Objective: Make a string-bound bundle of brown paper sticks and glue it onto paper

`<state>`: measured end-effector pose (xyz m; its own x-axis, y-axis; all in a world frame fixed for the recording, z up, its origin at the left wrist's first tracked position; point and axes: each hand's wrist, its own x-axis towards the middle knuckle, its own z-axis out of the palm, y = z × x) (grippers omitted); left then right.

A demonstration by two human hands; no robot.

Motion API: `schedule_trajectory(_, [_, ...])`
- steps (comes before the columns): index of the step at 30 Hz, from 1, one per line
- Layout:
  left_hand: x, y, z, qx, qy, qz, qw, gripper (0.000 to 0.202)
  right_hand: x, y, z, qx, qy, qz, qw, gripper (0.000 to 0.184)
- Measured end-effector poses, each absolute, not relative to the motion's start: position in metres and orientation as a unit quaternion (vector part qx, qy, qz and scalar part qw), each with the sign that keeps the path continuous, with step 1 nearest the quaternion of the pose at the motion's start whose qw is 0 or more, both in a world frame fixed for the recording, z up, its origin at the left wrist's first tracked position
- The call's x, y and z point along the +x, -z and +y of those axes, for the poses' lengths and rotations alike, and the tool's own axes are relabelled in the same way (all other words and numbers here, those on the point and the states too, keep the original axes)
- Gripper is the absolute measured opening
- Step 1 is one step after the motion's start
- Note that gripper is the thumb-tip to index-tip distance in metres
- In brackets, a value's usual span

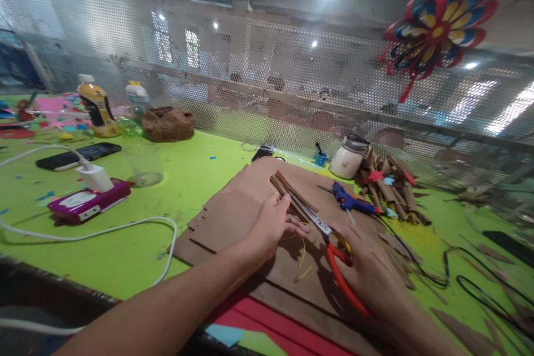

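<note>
A lime-green counter is spread across the frame, with brown paper sheets laid over its lower centre. Nearest, at lower right, scissors are grasped in the right hand by their orange-red handles, and the blades are pointed toward the upper left. Just beyond, at the centre, brown paper strips are pinched between the thumb and fingers of the left hand, the nearer of the two to them. The strips are held with their long axis slanted from upper left to lower right, and this slant is matched by the blades: the two are set nearly parallel rather than crossed. From the right hand, the strips are found toward the upper left. Whether any paper is caught between the blades cannot be told. Farther off, right of centre, a blue glue gun is laid down, a white jar is stood behind it, and the background is crossed by a perforated panel.
</note>
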<state>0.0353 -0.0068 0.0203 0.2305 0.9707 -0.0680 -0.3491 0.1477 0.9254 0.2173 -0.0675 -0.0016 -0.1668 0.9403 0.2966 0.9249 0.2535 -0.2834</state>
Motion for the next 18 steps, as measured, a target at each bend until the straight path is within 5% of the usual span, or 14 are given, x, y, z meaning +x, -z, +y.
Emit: schedule_trajectory(18, [0.034,-0.019,-0.006,0.443,-0.492,0.365,0.655,0.010,0.212,-0.010,-0.069,-0.598,-0.048,-0.765,0.234,0.031])
